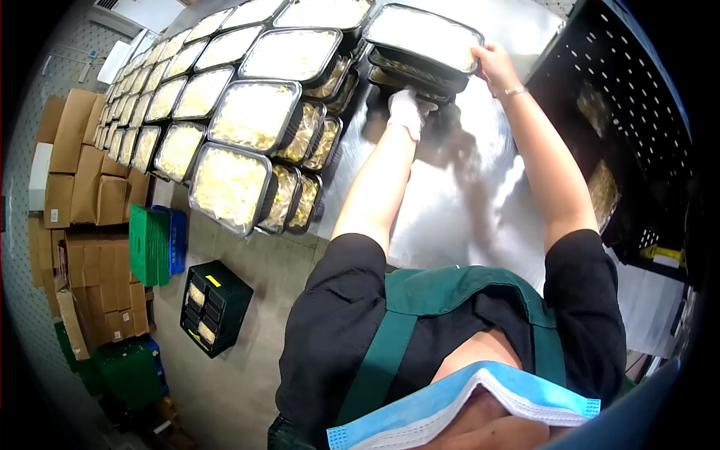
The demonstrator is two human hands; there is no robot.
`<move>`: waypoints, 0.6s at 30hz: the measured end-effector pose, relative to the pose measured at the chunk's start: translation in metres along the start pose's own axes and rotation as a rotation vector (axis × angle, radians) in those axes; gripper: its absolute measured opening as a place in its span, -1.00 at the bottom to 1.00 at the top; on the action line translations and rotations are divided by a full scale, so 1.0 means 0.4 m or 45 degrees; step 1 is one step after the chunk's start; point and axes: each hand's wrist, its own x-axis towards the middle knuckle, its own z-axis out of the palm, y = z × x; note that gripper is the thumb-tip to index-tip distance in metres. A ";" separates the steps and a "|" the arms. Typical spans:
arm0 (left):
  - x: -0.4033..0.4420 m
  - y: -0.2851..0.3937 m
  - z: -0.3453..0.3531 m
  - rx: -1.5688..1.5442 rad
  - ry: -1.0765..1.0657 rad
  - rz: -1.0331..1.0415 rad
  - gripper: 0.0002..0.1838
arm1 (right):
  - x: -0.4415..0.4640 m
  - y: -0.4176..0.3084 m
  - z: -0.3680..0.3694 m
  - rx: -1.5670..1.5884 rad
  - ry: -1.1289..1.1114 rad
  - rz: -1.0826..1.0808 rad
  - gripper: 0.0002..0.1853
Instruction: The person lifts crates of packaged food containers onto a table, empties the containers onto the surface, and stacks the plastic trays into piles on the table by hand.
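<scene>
A short stack of black plastic food trays with clear film tops stands at the far part of the metal table. My right hand, bare with a bracelet at the wrist, grips the right end of the top tray. In a white glove, my left hand is at the near side of the stack, against a lower tray; its fingertips are partly hidden there. Glare whitens the top film. Left of my hands, rows of stacked trays hold pale strands that look like bean sprouts.
The shiny metal table reaches toward my body. A black perforated panel rises at the right. On the floor at left are a dark green crate with packs inside, bright green crates and piled cardboard boxes.
</scene>
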 end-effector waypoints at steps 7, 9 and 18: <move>0.072 0.028 -0.062 0.073 -0.039 0.235 -0.73 | -0.007 0.005 0.017 0.011 0.026 -0.019 -0.44; 0.023 -0.019 -0.052 0.161 -0.281 0.239 -0.72 | -0.144 0.031 -0.104 -0.364 0.158 -0.395 -0.46; -0.251 -0.345 0.399 1.281 -0.805 0.350 -0.46 | -0.737 0.310 -0.817 -1.242 1.295 -0.144 -0.40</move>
